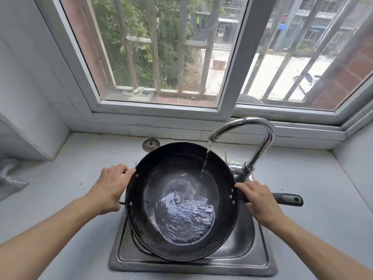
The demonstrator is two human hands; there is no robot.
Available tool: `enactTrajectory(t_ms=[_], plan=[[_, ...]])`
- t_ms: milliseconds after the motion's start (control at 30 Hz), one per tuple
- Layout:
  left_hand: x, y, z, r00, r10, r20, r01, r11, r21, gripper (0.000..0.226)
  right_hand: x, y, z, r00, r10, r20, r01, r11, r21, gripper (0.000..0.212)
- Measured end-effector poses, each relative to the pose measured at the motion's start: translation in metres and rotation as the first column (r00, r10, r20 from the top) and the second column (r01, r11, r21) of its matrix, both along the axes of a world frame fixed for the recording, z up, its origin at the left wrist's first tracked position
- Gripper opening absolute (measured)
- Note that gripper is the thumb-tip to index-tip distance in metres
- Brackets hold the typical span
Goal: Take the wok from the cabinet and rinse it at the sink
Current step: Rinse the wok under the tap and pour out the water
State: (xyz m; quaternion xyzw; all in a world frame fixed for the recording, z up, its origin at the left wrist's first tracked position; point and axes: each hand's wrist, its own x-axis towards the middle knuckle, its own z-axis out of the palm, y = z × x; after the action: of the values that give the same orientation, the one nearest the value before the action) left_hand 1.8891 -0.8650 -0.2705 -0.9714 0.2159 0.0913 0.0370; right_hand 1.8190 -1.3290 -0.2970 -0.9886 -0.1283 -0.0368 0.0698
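A black wok (pixel 171 170) is held over the steel sink (pixel 260 247), tilted toward me. Water pools in its near lower part. A thin stream falls from the curved chrome faucet (pixel 262 136) onto the wok's inner right wall. My left hand (pixel 110 188) grips the small loop handle on the wok's left rim. My right hand (pixel 257 199) grips the long black handle (pixel 290 199) close to the rim, and the handle's end sticks out to the right.
A grey countertop (pixel 70 174) surrounds the sink. A round metal strainer (pixel 151 145) lies behind the wok. A grey cloth (pixel 10 178) sits at the left edge. A barred window (pixel 161 57) rises behind the faucet, and tiled walls close in on both sides.
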Motion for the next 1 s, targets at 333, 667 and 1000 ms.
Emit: enactTrajectory(t_ms=[333,667,1000], plan=[[-0.012,-0.004,-0.022,0.999,0.004,-0.041,-0.003,1.0,0.025,0.11,-0.012,0.001,-0.019,0.995,-0.012,-0.104,0.013,1.0,0.007,0.091],[-0.012,-0.003,-0.022,1.0,-0.013,-0.019,0.014,0.999,0.036,0.116,-0.015,0.004,-0.023,0.992,-0.046,-0.121,0.045,0.999,-0.013,0.091],[-0.01,-0.02,0.003,0.995,0.002,-0.096,0.015,0.983,0.181,0.106,-0.008,0.001,-0.027,0.957,-0.108,-0.268,0.128,0.99,0.06,0.054]])
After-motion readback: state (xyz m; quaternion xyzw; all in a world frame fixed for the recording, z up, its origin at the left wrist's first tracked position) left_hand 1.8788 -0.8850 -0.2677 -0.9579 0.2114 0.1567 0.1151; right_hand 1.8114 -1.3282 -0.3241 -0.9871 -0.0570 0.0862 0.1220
